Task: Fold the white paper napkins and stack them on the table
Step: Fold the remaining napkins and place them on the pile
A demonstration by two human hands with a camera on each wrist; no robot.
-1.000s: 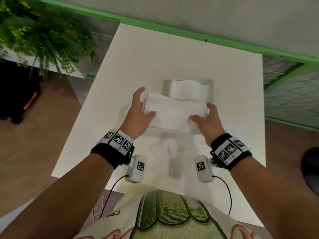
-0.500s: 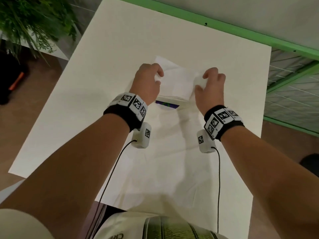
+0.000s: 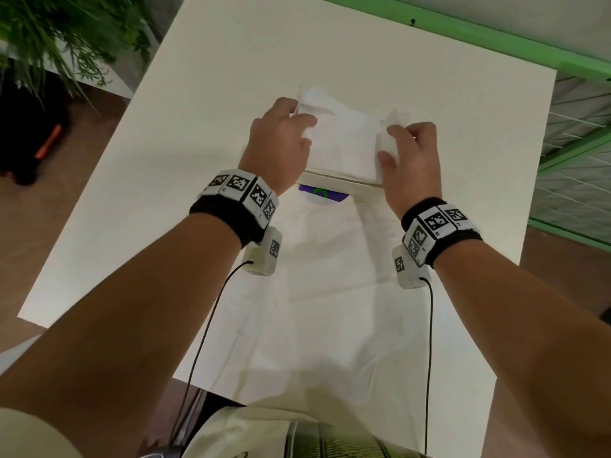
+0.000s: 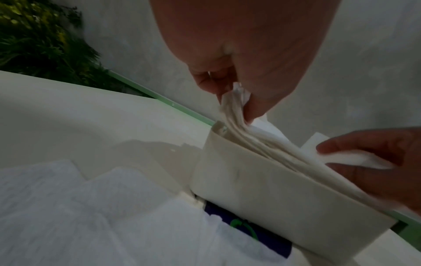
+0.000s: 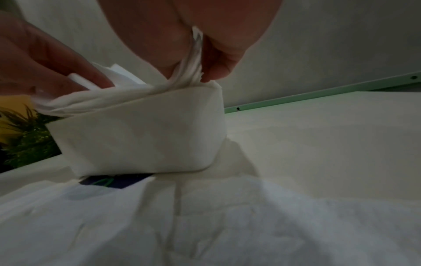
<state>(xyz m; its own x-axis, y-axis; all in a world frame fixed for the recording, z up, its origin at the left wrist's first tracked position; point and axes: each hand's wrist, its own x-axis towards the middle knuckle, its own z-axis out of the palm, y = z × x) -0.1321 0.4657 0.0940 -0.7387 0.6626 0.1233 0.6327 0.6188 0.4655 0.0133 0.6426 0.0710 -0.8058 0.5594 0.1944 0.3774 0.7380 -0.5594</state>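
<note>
Both hands at far-centre of table [image 3: 211, 94], working a wad of white napkins [image 3: 347, 140] that sits in/over a white open-top holder [image 4: 268, 181]. L hand [image 3: 277, 143] pinches the napkins' L end btw thumb + fingertips, layers bunched upward (clear in L wrist view). R hand [image 3: 410, 160] pinches the R end same way, thumb vs fingers, paper squeezed into a ridge. So each hand is closed on one end, nothing else held. Key relation: the wad's long axis runs L–R across the person, one hand per end, roughly equal reach; wad lies directly below the grips, inside the holder, so judged next move = straight lift up & toward body, both hands together to keep it level. Near side of holder: spread white sheet [image 3: 330, 292] flat on table w/ a dark blue/green patch [image 3: 320, 195] peeking from under holder. Can't tell napkin count. Risk guess: thin layers tear or slip if the ends are pulled apart.
</note>
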